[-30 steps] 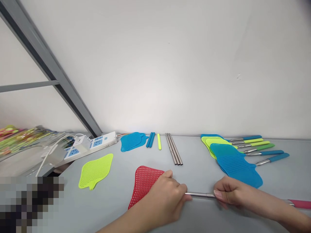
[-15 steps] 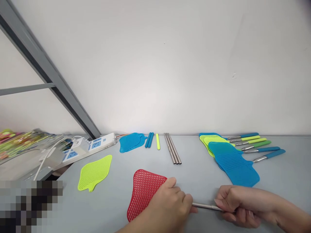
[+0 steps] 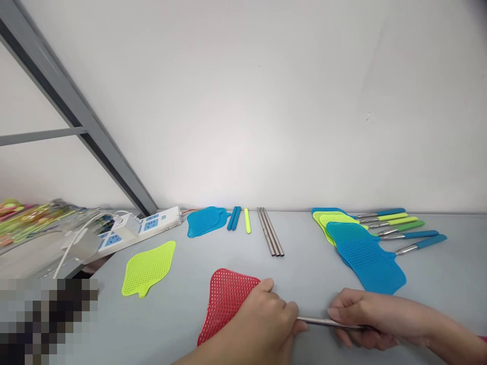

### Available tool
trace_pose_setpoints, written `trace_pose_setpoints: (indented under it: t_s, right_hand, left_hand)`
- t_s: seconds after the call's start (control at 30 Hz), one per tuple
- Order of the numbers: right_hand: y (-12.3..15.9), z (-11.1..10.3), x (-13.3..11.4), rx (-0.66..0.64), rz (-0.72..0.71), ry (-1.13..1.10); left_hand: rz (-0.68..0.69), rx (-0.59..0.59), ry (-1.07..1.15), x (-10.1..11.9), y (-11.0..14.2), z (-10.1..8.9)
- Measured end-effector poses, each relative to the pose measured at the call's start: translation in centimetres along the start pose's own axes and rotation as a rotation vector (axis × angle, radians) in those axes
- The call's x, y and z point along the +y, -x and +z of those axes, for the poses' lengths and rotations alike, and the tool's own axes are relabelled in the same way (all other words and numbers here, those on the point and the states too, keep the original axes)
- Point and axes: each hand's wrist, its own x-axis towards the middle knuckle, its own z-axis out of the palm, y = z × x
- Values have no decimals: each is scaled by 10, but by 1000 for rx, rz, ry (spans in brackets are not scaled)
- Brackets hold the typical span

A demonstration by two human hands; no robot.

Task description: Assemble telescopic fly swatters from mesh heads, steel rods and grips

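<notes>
Nearest, the left hand (image 3: 258, 317) is curled narrow around one end of a steel rod (image 3: 327, 322), and it lies over part of a red mesh fly swatter head (image 3: 224, 304), hiding the head's lower right side. The right hand (image 3: 365, 317) is closed around the rod further along, hiding a stretch of it. A sliver of pink grip (image 3: 483, 338) shows at the right edge, beyond the right arm.

On the grey table (image 3: 171, 319) lie one loose lime swatter head (image 3: 147, 268) and, further back, one loose blue head (image 3: 205, 222). At right is an overlapping pile of at least four blue and lime heads (image 3: 359, 248), and behind it fan six steel handles with coloured grips (image 3: 399, 226). Along the back edge sit two blue grips (image 3: 234, 218), one lime grip (image 3: 247, 221) and a bundle of at least three bare steel rods (image 3: 270, 231).

At back left are a white power strip (image 3: 144, 228) with a plug and cable, and clear-wrapped colourful swatters (image 3: 34, 223). A grey metal strut (image 3: 64, 96) crosses the white wall (image 3: 266, 101).
</notes>
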Motion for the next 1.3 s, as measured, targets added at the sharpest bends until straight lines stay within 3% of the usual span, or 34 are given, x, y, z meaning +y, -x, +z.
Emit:
trace_pose_setpoints:
  t_s: [0.17,0.5,0.83,1.3]
  right_hand:
    - [3,1,-3,99,-115,220]
    - [20,-16,-6,277,-186,568]
    - [25,-35,-7,286,-162,597]
    - [21,-33,-8,371,-239,646]
  left_hand:
    - [-105,-60,169,-3,0,-12]
    - [-161,-83,143,-12,-2,-7]
    - [-176,-84,121,-24,-2,-8]
    - [-167,-78,145,-29,-3,-7]
